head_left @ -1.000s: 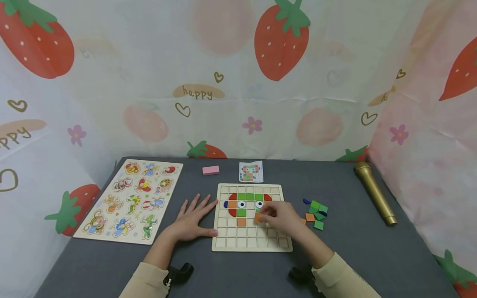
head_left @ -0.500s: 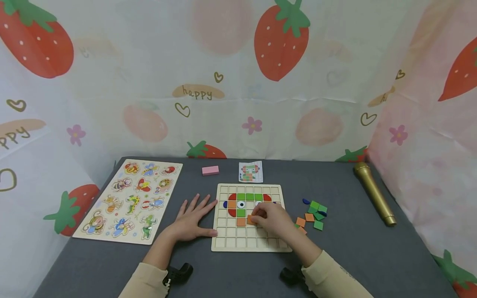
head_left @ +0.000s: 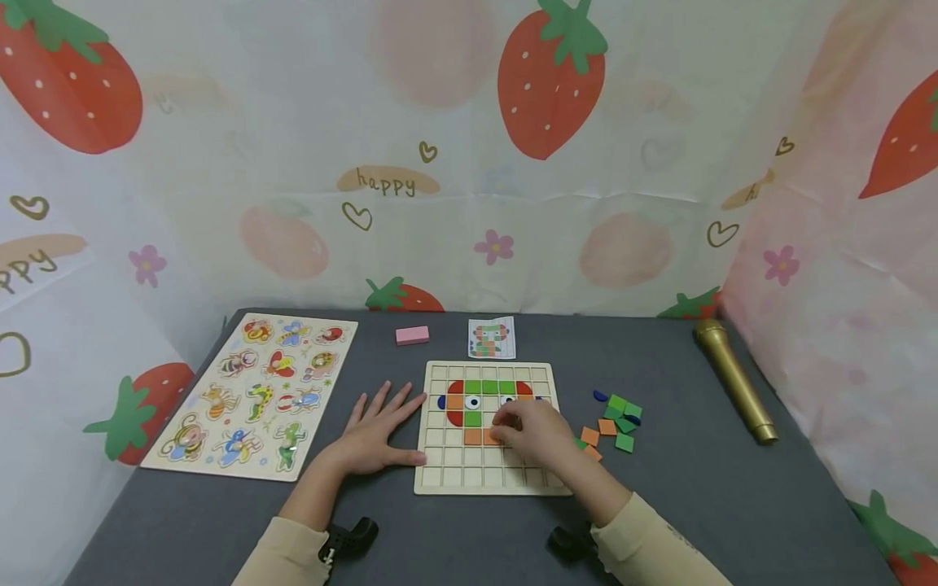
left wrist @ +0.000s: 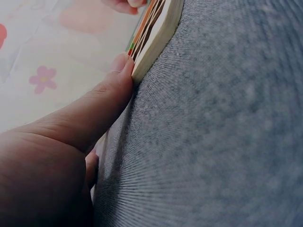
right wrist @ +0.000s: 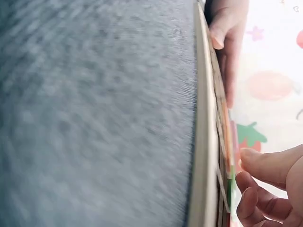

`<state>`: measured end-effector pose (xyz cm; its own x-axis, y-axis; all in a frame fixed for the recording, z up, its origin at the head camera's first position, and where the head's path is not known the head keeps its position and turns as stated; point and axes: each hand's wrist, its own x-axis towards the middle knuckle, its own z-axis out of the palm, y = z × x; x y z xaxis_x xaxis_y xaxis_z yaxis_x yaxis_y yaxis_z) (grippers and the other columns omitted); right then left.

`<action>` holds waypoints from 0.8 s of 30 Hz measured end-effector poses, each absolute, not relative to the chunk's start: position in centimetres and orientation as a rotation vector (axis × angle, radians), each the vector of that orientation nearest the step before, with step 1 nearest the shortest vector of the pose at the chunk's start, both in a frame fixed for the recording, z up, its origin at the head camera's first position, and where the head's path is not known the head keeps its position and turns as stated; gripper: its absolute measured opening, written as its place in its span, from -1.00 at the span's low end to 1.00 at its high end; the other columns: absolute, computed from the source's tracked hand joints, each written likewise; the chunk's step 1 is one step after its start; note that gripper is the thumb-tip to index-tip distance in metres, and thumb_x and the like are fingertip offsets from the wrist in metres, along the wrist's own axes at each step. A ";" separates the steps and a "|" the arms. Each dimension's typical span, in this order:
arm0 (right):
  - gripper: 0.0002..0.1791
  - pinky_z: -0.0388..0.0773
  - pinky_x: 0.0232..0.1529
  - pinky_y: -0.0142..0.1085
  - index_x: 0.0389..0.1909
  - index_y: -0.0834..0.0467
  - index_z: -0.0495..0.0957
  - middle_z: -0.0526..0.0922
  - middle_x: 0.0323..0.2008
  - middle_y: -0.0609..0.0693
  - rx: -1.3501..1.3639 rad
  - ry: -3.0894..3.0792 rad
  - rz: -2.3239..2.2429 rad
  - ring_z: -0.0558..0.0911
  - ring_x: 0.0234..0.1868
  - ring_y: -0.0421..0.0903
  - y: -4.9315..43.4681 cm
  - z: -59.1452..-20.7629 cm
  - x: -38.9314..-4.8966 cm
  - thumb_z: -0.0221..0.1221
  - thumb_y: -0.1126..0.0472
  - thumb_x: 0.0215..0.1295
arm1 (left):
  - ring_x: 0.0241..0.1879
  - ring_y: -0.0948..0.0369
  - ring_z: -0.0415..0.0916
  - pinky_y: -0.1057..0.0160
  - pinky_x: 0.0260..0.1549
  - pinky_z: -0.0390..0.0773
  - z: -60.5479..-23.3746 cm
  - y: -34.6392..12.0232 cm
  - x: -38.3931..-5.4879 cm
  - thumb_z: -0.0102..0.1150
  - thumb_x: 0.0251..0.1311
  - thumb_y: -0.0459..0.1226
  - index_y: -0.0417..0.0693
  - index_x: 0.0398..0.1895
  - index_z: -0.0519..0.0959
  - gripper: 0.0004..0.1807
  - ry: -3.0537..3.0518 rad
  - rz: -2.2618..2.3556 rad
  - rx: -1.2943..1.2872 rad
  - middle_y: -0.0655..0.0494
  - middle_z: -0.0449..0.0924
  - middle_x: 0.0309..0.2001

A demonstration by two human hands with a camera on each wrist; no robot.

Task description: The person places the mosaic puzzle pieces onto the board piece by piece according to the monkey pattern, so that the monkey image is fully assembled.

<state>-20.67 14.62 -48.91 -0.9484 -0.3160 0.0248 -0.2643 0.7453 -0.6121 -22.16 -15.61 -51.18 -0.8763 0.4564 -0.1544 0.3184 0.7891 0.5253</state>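
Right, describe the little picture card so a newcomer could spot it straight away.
On the grey table, find the pale square grid board. Just beyond its far edge lies the picture card. Unlike the plain pink block to its left, it is white with a coloured pattern.

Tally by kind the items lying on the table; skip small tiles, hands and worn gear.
Boards: 2, the grid board and the picture puzzle board
Cards: 1, the pattern card
Blocks: 1, the pink block
Tubes: 1, the gold tube
Total: 5
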 end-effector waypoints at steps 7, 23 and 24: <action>-0.95 0.50 -0.37 -0.30 -0.29 -0.02 0.74 0.67 -0.39 -0.21 -0.337 2.867 -1.030 0.52 -0.40 -0.21 16.9 -47.8 -20.6 0.39 0.12 0.26 | 0.62 -0.15 -0.43 -0.33 0.48 -0.46 -51.1 -15.5 -22.1 0.35 0.04 0.31 0.24 0.62 0.09 0.11 2.703 0.724 0.599 0.02 -0.12 0.65; -0.89 0.54 -0.45 -0.30 -0.20 0.07 0.73 0.72 -0.32 -0.09 -0.203 2.889 -1.052 0.58 -0.41 -0.19 23.3 -47.5 -20.1 0.35 0.15 0.31 | 0.62 -0.15 -0.43 -0.33 0.48 -0.46 -51.1 -15.5 -22.1 0.36 0.04 0.31 0.24 0.62 0.08 0.11 2.705 0.724 0.608 0.03 -0.12 0.65; -0.88 0.54 -0.47 -0.31 -0.19 0.08 0.73 0.72 -0.32 -0.08 -0.206 2.886 -1.052 0.59 -0.42 -0.20 23.6 -47.6 -19.9 0.35 0.16 0.31 | 0.62 -0.15 -0.43 -0.33 0.48 -0.46 -51.1 -15.5 -22.1 0.36 0.04 0.31 0.23 0.62 0.08 0.11 2.706 0.724 0.608 0.03 -0.12 0.65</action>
